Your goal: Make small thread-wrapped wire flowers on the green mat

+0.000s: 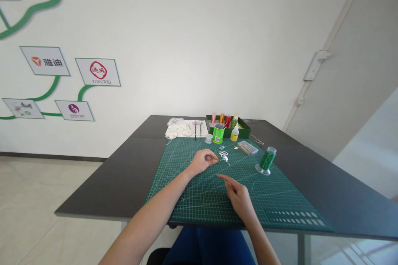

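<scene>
Over the green cutting mat [199,198], my left hand [202,161] is closed in a pinch, thumb against fingertips. Whatever it holds is too small to make out. Nearer to me, my right hand [239,198] has its index finger stretched toward the left hand and its thumb apart from it. I see nothing in it. Just right of my left fingertips lies a small white piece with loops [223,155]. A spool of green thread [268,160] stands upright to the right of both hands.
Behind the hands are a green tin [218,133], a small glue bottle [234,133], a clear flat case [248,148] and a white tub [208,138]. A dark green box [245,133] holds several thread spools. White paper [183,123] lies back left; tweezers [256,140] lie back right.
</scene>
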A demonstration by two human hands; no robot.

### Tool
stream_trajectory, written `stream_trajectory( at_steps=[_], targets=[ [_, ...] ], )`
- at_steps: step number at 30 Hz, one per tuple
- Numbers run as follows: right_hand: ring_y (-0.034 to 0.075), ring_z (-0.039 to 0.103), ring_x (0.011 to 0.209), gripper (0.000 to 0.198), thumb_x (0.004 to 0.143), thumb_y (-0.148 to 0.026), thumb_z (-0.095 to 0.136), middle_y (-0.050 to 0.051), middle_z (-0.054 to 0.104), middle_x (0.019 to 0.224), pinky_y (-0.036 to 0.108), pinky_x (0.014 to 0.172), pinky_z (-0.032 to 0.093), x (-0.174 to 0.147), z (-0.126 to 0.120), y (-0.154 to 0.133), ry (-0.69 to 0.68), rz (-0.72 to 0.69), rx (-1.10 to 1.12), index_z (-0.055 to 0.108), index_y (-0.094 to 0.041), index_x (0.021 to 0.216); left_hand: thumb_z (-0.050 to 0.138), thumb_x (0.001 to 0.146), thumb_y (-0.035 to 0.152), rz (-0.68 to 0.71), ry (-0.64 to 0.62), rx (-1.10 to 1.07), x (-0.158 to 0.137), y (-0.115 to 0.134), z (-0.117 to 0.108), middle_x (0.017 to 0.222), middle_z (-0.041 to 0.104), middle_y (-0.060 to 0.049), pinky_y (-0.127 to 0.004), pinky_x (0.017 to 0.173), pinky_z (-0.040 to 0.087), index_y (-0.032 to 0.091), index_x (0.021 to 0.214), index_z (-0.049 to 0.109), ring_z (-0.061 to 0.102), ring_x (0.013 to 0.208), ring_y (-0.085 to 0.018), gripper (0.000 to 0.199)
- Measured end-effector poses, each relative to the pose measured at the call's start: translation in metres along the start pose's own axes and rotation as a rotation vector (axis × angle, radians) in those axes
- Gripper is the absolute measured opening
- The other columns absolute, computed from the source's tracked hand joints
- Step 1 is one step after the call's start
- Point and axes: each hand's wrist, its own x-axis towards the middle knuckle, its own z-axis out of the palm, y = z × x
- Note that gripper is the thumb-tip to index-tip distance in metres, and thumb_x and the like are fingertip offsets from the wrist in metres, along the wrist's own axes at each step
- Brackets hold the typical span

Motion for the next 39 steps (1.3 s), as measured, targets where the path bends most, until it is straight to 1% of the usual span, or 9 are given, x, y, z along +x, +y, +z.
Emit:
stream_trajectory(
  at_steps=[3,11,15,21,26,30,34,36,39],
  targets=[
    [0.011,0.034,0.047,0.047,0.092,-0.042,0.046,0.000,0.050,0.053,0.023,0.045,0.030,-0.001,0.000,0.001,-0.004,0.002,0.017,0.077,-0.012,0.112,0.075,0.077,0.020,-0.001,-0.001,-0.001,0.000,0.000,0.000,0.086,0.067,-0.003,-0.023,0.067,0.045,0.014,0.078,0.072,0.056,0.061,-0.008,0.007],
    [0.011,0.027,0.049,0.050,0.095,-0.042,0.043,-0.002,0.041,0.054,0.025,0.048,0.023,-0.001,0.002,0.010,-0.066,0.066,0.036,0.072,-0.008,0.119,0.075,0.076,0.018,-0.006,-0.002,-0.005,0.000,0.001,0.000,0.084,0.067,-0.003,-0.023,0.065,0.044,0.013,0.076,0.072,0.055,0.060,-0.008,0.006],
    [0.011,0.028,0.049,0.050,0.095,-0.041,0.043,-0.002,0.044,0.055,0.025,0.048,0.024,-0.001,0.002,0.009,-0.062,0.059,0.027,0.072,-0.009,0.119,0.075,0.076,0.018,0.007,0.000,-0.008,0.000,0.001,0.000,0.085,0.067,-0.003,-0.023,0.067,0.044,0.013,0.076,0.072,0.056,0.061,-0.008,0.005],
    [0.012,0.033,0.047,0.048,0.093,-0.041,0.044,0.000,0.049,0.053,0.023,0.046,0.029,0.000,0.001,0.005,-0.025,0.021,0.004,0.076,-0.011,0.115,0.075,0.076,0.019,0.002,0.007,0.018,0.001,-0.001,0.000,0.083,0.067,-0.003,-0.023,0.067,0.044,0.013,0.078,0.073,0.056,0.063,-0.009,0.007],
    [0.011,0.033,0.046,0.048,0.093,-0.041,0.045,0.001,0.052,0.055,0.022,0.045,0.029,0.000,0.001,0.004,-0.011,0.011,-0.004,0.076,-0.012,0.115,0.075,0.076,0.018,-0.012,0.002,0.001,0.001,0.000,0.000,0.084,0.067,-0.003,-0.022,0.067,0.044,0.013,0.077,0.072,0.056,0.061,-0.008,0.006],
    [0.011,0.031,0.046,0.047,0.093,-0.041,0.046,0.000,0.050,0.053,0.023,0.044,0.028,-0.001,0.001,0.004,-0.005,0.003,0.011,0.076,-0.012,0.115,0.076,0.076,0.025,-0.032,-0.010,-0.050,0.000,0.004,0.000,0.084,0.067,-0.003,-0.022,0.062,0.045,0.012,0.076,0.071,0.056,0.055,-0.007,0.014],
    [0.011,0.028,0.047,0.048,0.093,-0.040,0.045,-0.001,0.045,0.053,0.023,0.045,0.024,-0.001,0.001,0.006,-0.038,0.034,0.020,0.074,-0.010,0.117,0.079,0.074,0.037,-0.065,-0.024,-0.096,0.000,0.006,0.000,0.076,0.066,-0.002,-0.022,0.056,0.044,0.012,0.076,0.069,0.054,0.051,-0.007,0.027],
    [0.011,0.027,0.048,0.049,0.094,-0.040,0.043,-0.001,0.044,0.054,0.024,0.046,0.023,-0.001,0.001,0.007,-0.055,0.049,0.021,0.073,-0.009,0.118,0.078,0.074,0.037,-0.071,-0.025,-0.093,0.000,0.006,0.000,0.074,0.065,-0.002,-0.022,0.056,0.044,0.011,0.076,0.070,0.054,0.050,-0.007,0.027],
    [0.011,0.027,0.049,0.050,0.094,-0.040,0.043,-0.001,0.044,0.055,0.025,0.048,0.023,-0.001,0.001,0.008,-0.058,0.058,0.016,0.072,-0.008,0.119,0.077,0.075,0.031,-0.061,-0.018,-0.086,0.000,0.006,0.001,0.075,0.066,-0.002,-0.021,0.057,0.043,0.011,0.077,0.070,0.053,0.051,-0.007,0.021]
  ],
)
